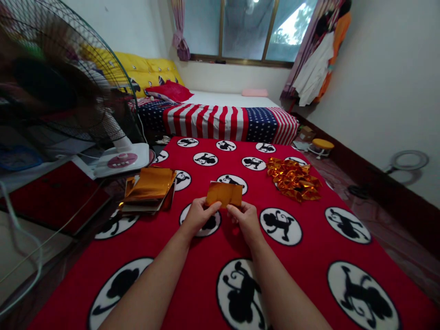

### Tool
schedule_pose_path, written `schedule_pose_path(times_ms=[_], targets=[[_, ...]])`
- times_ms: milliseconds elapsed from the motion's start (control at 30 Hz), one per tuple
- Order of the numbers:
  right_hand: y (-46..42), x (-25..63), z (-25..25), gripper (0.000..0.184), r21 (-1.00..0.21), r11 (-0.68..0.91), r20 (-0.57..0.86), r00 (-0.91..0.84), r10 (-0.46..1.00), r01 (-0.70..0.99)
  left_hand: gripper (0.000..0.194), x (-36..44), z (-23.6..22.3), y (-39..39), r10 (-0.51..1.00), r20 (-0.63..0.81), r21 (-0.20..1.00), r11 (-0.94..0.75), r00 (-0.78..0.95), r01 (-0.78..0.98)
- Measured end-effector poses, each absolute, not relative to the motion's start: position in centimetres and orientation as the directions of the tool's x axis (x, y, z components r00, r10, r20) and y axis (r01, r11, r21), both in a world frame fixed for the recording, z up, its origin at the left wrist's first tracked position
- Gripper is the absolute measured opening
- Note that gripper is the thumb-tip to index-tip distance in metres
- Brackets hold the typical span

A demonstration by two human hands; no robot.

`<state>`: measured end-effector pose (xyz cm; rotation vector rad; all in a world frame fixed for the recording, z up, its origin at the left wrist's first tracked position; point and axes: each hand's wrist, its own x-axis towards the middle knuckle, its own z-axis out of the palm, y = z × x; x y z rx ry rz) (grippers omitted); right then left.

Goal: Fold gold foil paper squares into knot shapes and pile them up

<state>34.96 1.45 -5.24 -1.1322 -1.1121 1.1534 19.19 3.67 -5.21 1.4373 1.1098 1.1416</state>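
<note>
holding: left hand (198, 214) and right hand (246, 217) pinch one gold sheet (224, 193) by its lower corners, above the red cloth (202, 275); it seems not yet shaped.
gold stack (151, 184): flat, at left; i judge this remains.
crumpled heap (294, 179): at right, seems already done.
red cloth: printed with monkey circles (281, 226).
fan (48, 85): at left.
bed (216, 120): beyond.
window (248, 30): farthest.

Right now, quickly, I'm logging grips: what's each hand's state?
Left hand: closed, holding the gold sheet at its left.
Right hand: closed, holding the same sheet's right.

Room between — sheets (149, 185) left, foil heap (294, 179) right
</note>
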Motion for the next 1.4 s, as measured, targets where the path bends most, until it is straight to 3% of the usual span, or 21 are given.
schedule_pose_path(times_ms=[467,867,1200,1400], targets=[[1.0,34.2,-4.8,0.032,-0.997,0.080,0.080,0.115,0.990,0.006,0.020,19.6,-4.6,3.5,0.993,0.090,0.988,-0.098,0.069,0.118],[1.2,34.7,-5.3,0.034,-0.998,0.064,0.059,0.182,0.982,-0.025,0.020,18.1,-4.9,4.0,0.994,0.073,0.974,-0.090,0.087,0.206],[1.4,35.9,-5.0,0.032,-0.980,0.093,0.043,0.267,0.963,-0.175,0.021,16.3,-4.5,4.7,0.993,0.004,1.000,-0.007,-0.118,-0.022],[1.1,35.0,-5.1,0.030,-0.980,0.077,0.046,0.161,0.986,-0.186,0.039,17.4,-4.1,3.9,0.983,0.073,0.997,-0.076,0.171,0.009]])
